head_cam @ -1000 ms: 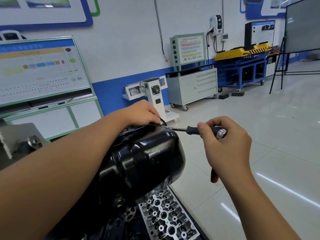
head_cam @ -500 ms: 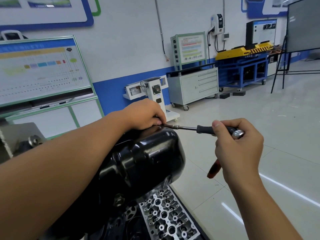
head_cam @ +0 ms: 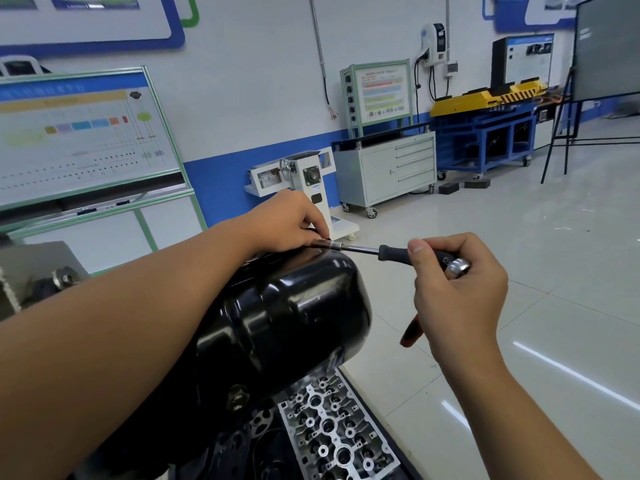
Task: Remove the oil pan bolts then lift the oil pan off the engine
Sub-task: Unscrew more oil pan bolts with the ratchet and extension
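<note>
Driver (head_cam: 377,251) near-horizontal, tip left at oil pan (head_cam: 298,306) top.

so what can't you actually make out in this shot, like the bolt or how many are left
Head view only:
- The bolt itself: the left hand covers the driver tip at the oil pan rim.
- Remaining bolts: the pan flange is hidden behind the left forearm and the pan's bulge.
- The red-handled tool: mostly behind the right hand.
- Wall board text: blurred.
</note>
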{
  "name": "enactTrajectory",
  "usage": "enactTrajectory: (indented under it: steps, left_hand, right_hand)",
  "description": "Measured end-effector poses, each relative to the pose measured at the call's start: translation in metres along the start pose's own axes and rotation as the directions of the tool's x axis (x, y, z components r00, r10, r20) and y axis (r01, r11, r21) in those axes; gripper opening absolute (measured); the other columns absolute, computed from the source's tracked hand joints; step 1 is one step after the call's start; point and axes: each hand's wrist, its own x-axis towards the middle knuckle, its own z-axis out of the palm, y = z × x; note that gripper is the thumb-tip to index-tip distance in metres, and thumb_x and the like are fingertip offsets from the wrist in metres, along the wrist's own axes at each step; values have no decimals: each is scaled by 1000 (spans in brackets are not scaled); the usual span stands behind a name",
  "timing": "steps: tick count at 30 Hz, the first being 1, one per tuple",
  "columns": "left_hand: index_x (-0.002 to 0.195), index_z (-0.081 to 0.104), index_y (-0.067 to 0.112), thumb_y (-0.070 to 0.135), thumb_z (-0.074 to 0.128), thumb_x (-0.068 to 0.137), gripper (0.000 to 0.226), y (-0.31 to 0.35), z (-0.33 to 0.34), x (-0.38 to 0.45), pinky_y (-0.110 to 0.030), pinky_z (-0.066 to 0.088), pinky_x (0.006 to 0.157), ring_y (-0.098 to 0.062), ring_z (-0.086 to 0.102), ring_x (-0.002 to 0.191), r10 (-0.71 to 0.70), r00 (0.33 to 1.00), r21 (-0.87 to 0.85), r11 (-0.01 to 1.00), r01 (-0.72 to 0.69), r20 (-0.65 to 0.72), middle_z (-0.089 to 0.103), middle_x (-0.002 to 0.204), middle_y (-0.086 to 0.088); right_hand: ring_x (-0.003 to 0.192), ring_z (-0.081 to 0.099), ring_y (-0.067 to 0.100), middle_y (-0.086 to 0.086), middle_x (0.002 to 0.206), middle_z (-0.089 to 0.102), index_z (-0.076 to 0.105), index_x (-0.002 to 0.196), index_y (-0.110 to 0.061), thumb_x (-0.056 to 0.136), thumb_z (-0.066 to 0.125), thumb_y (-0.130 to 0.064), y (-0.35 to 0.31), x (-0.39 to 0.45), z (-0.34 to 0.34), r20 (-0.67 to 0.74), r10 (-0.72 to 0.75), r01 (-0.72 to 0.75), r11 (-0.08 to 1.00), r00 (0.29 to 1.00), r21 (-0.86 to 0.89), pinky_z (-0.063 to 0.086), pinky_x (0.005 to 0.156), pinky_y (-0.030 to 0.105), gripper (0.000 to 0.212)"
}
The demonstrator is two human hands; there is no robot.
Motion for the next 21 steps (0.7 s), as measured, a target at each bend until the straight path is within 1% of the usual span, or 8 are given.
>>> enactTrajectory:
  steps: [3, 7, 9, 11, 14, 16, 18, 21]
  left_hand:
    - [96, 83, 26, 13, 77, 89, 16, 0, -1, -1, -47, 56, 89, -21, 70, 90, -8, 1000, -44, 999, 8, 4, 77, 91, 5]
    - [96, 83, 24, 10, 76, 88, 17, 2, -2, -1, -46, 56, 90, -21, 70, 90, -12, 1000, -57, 998, 12, 15, 77, 91, 7]
    - [97, 83, 22, 9, 76, 89, 17, 3, -2, -1, -46, 56, 90, -22, 70, 90, -11, 1000, -50, 999, 12, 23, 78, 91, 6]
    - [98, 83, 21, 9, 76, 89, 17, 4, -3, -1, -45, 56, 91, -20, 70, 90, -12, 999, -50, 999, 14, 30, 78, 92, 6]
    - [98, 83, 23, 7, 75, 89, 20, 5, -4, -1, -43, 57, 92, -14, 71, 89, -27, 999, -62, 998, 30, 43, 78, 90, 8]
    - [97, 83, 23, 6, 74, 89, 21, 6, -4, 0, -46, 58, 90, -21, 72, 89, -38, 998, -61, 997, 41, 48, 79, 89, 3]
    - [96, 83, 24, 6, 73, 90, 22, 7, -4, 0, -49, 57, 88, -25, 72, 87, -39, 998, -59, 997, 42, 52, 79, 88, -1]
    - [93, 82, 29, 7, 73, 90, 23, 7, -5, 0, -50, 57, 83, -24, 67, 75, -36, 998, -54, 998, 39, 57, 77, 84, -6]
  right_hand:
    - [42, 46, 4, -14, 54, 54, 67, 77, -27, 91, 77, -24, -2, 0, -1, -25, -64, 63, 996, 998, -56, 37, 34, 14, 17]
    - [42, 47, 4, -10, 56, 56, 67, 78, -26, 92, 77, -21, -2, 1, -1, -15, -62, 61, 997, 998, -48, 38, 33, 15, 18]
    - [45, 50, 2, -13, 58, 58, 66, 79, -27, 92, 77, -20, -1, 1, 0, -14, -104, 102, 992, 994, -73, 39, 36, 13, 18]
    - [53, 56, 3, -15, 65, 62, 63, 79, -30, 93, 76, -22, -2, 1, 1, 19, -190, 191, 975, 982, -112, 46, 47, 16, 21]
    - [69, 62, 1, -24, 70, 61, 65, 87, -26, 90, 74, -21, -7, 3, -1, 190, -432, 466, 859, 882, -211, 46, 63, 13, 11]
    - [76, 63, 1, -22, 81, 63, 70, 91, -16, 89, 74, -16, -8, 6, -3, 277, -516, 572, 798, 811, -191, 47, 67, 14, 4]
    - [82, 68, 4, -19, 87, 68, 71, 93, -14, 88, 74, -12, -6, 7, -3, 297, -510, 562, 818, 807, -124, 54, 73, 24, 5]
    - [88, 72, 9, -19, 93, 74, 69, 91, -31, 89, 72, -12, -9, 5, -2, 292, -407, 432, 902, 865, -21, 58, 74, 31, 19]
